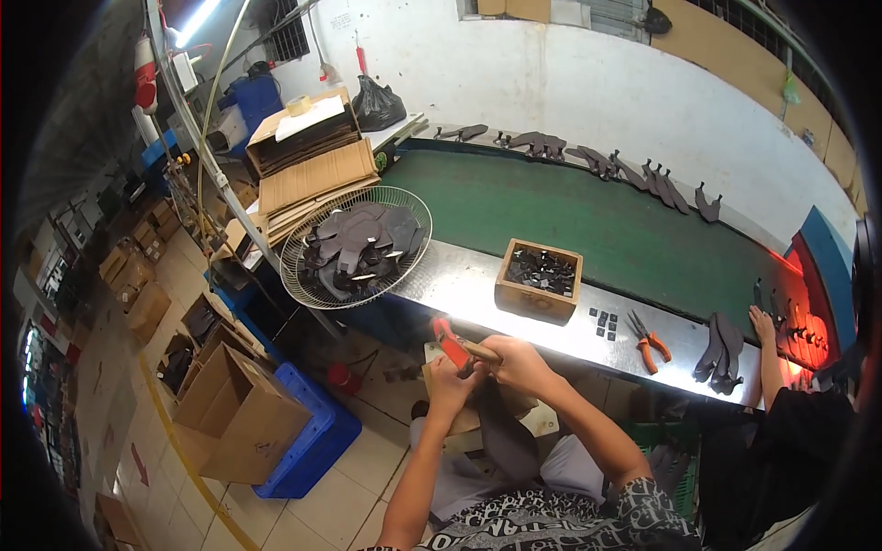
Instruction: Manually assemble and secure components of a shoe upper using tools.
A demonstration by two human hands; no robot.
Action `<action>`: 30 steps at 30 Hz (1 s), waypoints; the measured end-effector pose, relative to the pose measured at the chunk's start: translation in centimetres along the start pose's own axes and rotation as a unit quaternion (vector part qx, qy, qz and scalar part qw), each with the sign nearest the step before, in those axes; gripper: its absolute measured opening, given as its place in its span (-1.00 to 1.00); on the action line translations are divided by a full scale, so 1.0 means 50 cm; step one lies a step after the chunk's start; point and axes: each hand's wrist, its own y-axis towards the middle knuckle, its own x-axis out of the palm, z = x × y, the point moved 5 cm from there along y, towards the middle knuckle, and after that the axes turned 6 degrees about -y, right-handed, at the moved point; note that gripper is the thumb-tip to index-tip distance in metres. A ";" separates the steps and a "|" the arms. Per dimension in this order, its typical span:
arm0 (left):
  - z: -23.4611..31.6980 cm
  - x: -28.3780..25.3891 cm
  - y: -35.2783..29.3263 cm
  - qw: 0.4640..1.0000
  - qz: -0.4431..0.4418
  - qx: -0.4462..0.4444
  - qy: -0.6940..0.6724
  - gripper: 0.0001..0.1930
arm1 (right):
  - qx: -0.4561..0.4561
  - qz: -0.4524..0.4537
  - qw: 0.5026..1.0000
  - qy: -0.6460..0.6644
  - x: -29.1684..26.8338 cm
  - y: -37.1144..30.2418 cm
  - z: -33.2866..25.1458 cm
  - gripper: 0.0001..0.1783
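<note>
My right hand point(519, 365) is closed round the wooden handle of a hammer point(451, 343) with a red-orange head. The head hangs just above my left hand point(449, 386), whose fingers are pinched at the top end of a dark grey padded piece point(505, 433). That piece runs down between my forearms onto my lap. Exactly how the fingertips grip it is hidden under the hammer. Under my hands is a pale work block point(466, 418), partly covered. Ahead, on the metal ledge, stands a wooden box point(535, 306) of small black parts.
A wire basket point(404, 275) heaped with dark pieces stands left of the green conveyor belt point(514, 202). Orange-handled pliers point(653, 354), small black squares point(602, 324) and dark pieces point(721, 349) lie on the ledge. A co-worker's hand point(764, 326) is at right. Cardboard point(243, 413) sits on a blue crate point(317, 441).
</note>
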 end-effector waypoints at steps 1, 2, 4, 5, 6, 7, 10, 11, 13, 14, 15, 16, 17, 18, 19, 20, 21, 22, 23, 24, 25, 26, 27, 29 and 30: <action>-0.004 0.001 -0.001 1.000 -0.002 0.001 -0.002 -0.78 | -0.017 0.004 1.000 -0.006 0.003 -0.001 0.001 -0.86; -0.009 0.001 0.000 1.000 -0.008 -0.013 -0.006 -0.78 | -0.035 0.007 0.999 -0.011 0.003 -0.002 -0.005 -0.85; -0.011 -0.001 -0.006 0.999 -0.016 -0.025 -0.010 -0.78 | -0.043 0.014 0.999 -0.024 -0.003 -0.007 -0.017 -0.84; 0.006 -0.007 -0.003 0.994 -0.016 -0.073 -0.083 -0.79 | -0.052 0.022 0.998 -0.038 -0.008 -0.010 -0.023 -0.82; 0.012 -0.007 -0.002 0.981 -0.017 -0.120 -0.154 -0.79 | -0.048 0.025 0.998 -0.040 -0.010 -0.013 -0.022 -0.82; -0.005 0.001 -0.002 0.980 -0.023 -0.119 -0.156 -0.79 | -0.040 0.027 0.998 -0.039 -0.011 -0.017 -0.018 -0.82; -0.045 0.011 -0.011 0.972 -0.060 -0.150 -0.173 -0.79 | -0.046 0.040 0.997 -0.046 -0.009 -0.028 -0.012 -0.81; -0.037 0.013 -0.005 0.964 -0.065 -0.160 -0.201 -0.77 | -0.057 0.052 0.995 -0.061 -0.015 -0.027 -0.018 -0.80; -0.014 0.020 0.006 0.946 -0.054 -0.157 -0.278 -0.76 | 0.009 0.108 0.994 0.035 -0.026 -0.062 -0.026 -0.77; -0.007 0.013 0.009 0.946 -0.052 -0.158 -0.277 -0.76 | 0.068 0.155 0.976 0.139 -0.038 -0.079 -0.042 -0.74; -0.008 0.000 0.006 0.956 -0.048 -0.152 -0.246 -0.78 | 0.074 0.134 0.983 0.101 -0.051 -0.090 -0.078 -0.64; 0.002 -0.002 0.008 0.963 -0.050 -0.143 -0.221 -0.79 | 0.077 0.133 0.983 0.099 -0.065 -0.109 -0.100 -0.64; 0.011 -0.006 0.011 0.959 -0.057 -0.145 -0.238 -0.81 | 0.074 0.151 0.983 0.071 -0.075 -0.130 -0.117 -0.61; 0.004 -0.010 0.011 0.958 -0.056 -0.148 -0.238 -0.81 | 0.068 0.167 0.983 0.043 -0.082 -0.147 -0.137 -0.59; -0.003 -0.013 0.010 0.962 -0.064 -0.135 -0.230 -0.79 | 0.077 0.167 0.982 0.034 -0.080 -0.160 -0.154 -0.56; 0.008 -0.009 0.014 0.963 -0.078 -0.122 -0.226 -0.78 | 0.083 0.169 0.982 0.032 -0.074 -0.171 -0.151 -0.56; 0.023 -0.011 0.017 0.955 -0.089 -0.154 -0.236 -0.80 | 0.077 0.162 0.984 -0.002 -0.066 -0.178 -0.149 -0.55; 0.021 -0.004 0.021 0.954 -0.092 -0.156 -0.238 -0.80 | 0.070 0.154 0.985 -0.036 -0.060 -0.182 -0.143 -0.55; 0.019 -0.006 0.025 0.957 -0.085 -0.139 -0.241 -0.80 | 0.061 0.137 0.987 -0.062 -0.051 -0.176 -0.137 -0.53; 0.021 -0.010 0.026 0.959 -0.077 -0.122 -0.244 -0.81 | 0.063 0.137 0.987 -0.062 -0.050 -0.180 -0.140 -0.53; 0.014 -0.010 0.018 0.952 -0.110 -0.168 -0.230 -0.75 | 0.067 0.138 0.986 -0.060 -0.053 -0.183 -0.150 -0.53; 0.016 -0.010 0.017 0.952 -0.111 -0.170 -0.230 -0.75 | 0.070 0.139 0.986 -0.059 -0.053 -0.184 -0.155 -0.52; 0.018 -0.010 0.018 0.951 -0.109 -0.167 -0.237 -0.76 | 0.071 0.138 0.986 -0.059 -0.049 -0.182 -0.154 -0.52; 0.019 -0.009 0.015 0.949 -0.108 -0.165 -0.247 -0.76 | 0.070 0.150 0.984 -0.068 -0.043 -0.181 -0.145 -0.53; 0.013 -0.006 0.011 0.945 -0.128 -0.185 -0.238 -0.65 | 0.072 0.150 0.984 -0.070 -0.043 -0.182 -0.139 -0.53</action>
